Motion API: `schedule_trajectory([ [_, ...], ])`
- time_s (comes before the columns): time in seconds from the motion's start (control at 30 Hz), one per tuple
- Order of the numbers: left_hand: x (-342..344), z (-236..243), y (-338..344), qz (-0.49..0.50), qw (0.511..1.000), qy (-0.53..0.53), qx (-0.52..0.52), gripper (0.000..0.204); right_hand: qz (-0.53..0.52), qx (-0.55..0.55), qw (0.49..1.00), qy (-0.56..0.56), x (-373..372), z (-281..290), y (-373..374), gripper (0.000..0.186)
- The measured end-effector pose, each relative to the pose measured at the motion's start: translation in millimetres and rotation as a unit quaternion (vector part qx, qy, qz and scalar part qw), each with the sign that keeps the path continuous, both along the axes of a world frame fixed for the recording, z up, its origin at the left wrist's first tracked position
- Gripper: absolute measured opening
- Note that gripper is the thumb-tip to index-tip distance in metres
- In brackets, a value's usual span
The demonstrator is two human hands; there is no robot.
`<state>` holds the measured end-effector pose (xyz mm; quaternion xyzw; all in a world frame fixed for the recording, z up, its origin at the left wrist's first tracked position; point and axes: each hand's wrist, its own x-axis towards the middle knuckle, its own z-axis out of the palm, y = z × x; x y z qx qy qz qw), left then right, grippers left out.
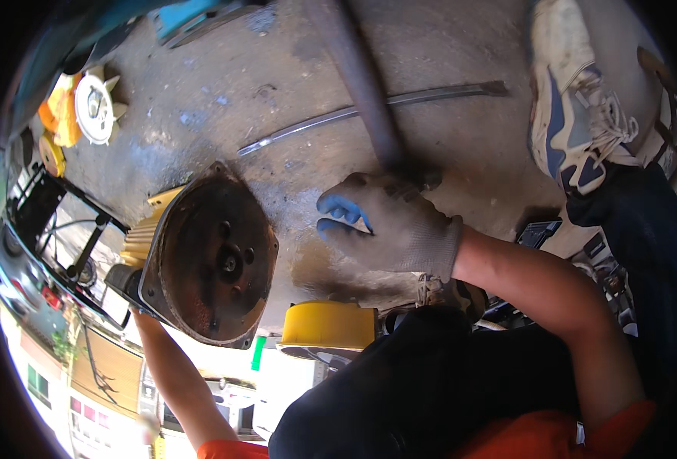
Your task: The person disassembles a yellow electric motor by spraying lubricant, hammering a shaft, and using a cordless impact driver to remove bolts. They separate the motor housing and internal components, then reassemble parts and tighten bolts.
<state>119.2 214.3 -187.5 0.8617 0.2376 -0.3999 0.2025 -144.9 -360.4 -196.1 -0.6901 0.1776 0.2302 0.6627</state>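
A yellow, finned electric motor (pixel 216 256) stands tilted at left of centre. Its dark, rusty round end plate with a central hub faces me. My left hand (pixel 124 282), in a dark glove, holds the motor's left side; most of its fingers are hidden. In the middle, my right hand (pixel 392 222) wears a grey glove with blue fingers. Its fingers are curled round, and whatever lies inside them is hidden. A thick dark rod (pixel 357 73), blurred, runs from the top edge to just behind its knuckles; I cannot tell whether the hand touches it.
A long metal bar (pixel 376 105) lies on the stained floor. At upper left are a white finned wheel (pixel 94 107) and orange parts. A yellow round housing (pixel 328 325) sits beside my leg. One shoe (pixel 571 107) is at upper right, with assorted tools (pixel 537 229) below it.
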Motion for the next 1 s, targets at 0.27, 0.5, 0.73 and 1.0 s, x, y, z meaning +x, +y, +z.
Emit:
schedule_trajectory([
  [0.27, -31, -10, -42, -0.013, 0.996, 0.076, 0.040, 0.042, -0.044, -0.031, 0.998, -0.033, -18, -19, -9, 0.031],
  [0.5, -62, -42, -78, -0.037, 0.988, 0.140, 0.059, 0.042, -0.065, 0.028, 0.995, -0.063, -22, -31, -11, 0.037],
  [0.73, -70, -46, -86, -0.040, 0.986, 0.153, 0.057, 0.042, -0.090, 0.095, 0.991, -0.037, -23, -29, -25, 0.036],
  [1.0, -26, -27, -57, 0.028, 1.000, 0.008, 0.002, 0.042, -0.032, -0.014, 0.999, -0.024, -10, -19, -22, 0.031],
])
